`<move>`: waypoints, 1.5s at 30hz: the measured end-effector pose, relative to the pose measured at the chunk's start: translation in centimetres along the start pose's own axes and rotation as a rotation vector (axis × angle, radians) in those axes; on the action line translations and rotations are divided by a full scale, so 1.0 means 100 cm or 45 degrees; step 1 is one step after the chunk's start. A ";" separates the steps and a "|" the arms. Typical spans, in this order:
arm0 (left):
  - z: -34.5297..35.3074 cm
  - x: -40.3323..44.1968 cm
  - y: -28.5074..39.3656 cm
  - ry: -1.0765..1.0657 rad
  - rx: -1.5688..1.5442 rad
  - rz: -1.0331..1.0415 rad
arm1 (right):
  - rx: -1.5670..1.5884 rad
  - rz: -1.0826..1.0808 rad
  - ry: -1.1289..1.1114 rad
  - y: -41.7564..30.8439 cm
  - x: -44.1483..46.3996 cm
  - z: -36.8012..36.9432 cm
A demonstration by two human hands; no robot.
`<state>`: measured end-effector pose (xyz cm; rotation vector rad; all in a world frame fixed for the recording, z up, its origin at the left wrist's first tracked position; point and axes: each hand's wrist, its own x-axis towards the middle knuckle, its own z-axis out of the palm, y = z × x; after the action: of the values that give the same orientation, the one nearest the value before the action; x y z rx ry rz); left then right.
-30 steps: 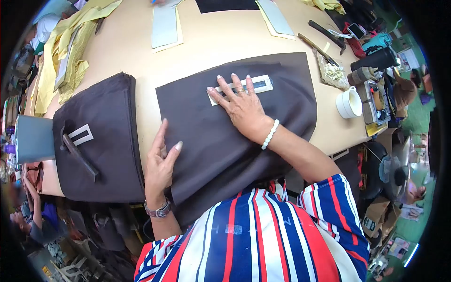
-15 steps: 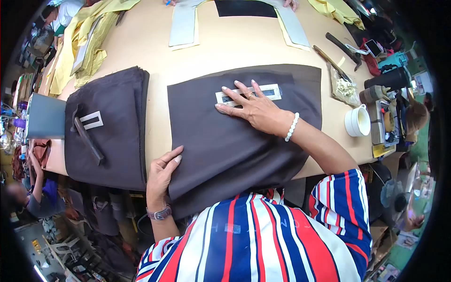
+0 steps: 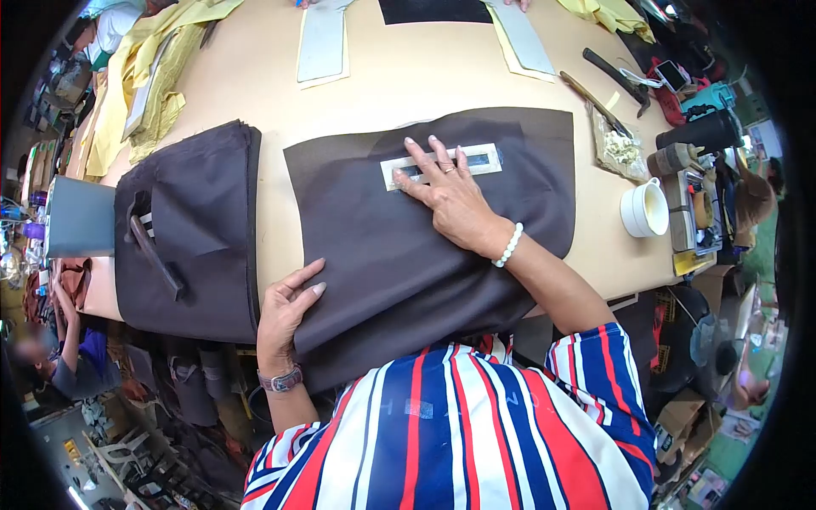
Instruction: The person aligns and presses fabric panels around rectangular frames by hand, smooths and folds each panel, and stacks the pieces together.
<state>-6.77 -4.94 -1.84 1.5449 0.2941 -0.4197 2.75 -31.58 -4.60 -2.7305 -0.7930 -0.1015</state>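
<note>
Frame (image 3: 484, 170): crosswise, right end higher | right hand (image 3: 455, 200): spread | left hand (image 3: 283, 316): loosely open

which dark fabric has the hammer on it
The stack at left, with the hammer lying on it; the right hand and left hand touch the other dark fabric.

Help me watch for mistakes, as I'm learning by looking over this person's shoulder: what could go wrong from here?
The pale rectangular frame might shift or skew if the right hand slides on it. The dark brown cloth has folds towards the person's body, so a tug there could pull it out of line. The white round cup stands open on the right arm's side; a wide swing might knock it.
</note>
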 end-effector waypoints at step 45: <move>-0.035 0.206 0.227 -0.274 -0.157 0.524 | 1.241 1.094 0.735 0.244 0.085 -0.148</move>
<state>21.91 -3.52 9.43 1.3820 -0.1624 -0.2341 23.20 -51.25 4.43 -1.7282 0.4332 -0.2218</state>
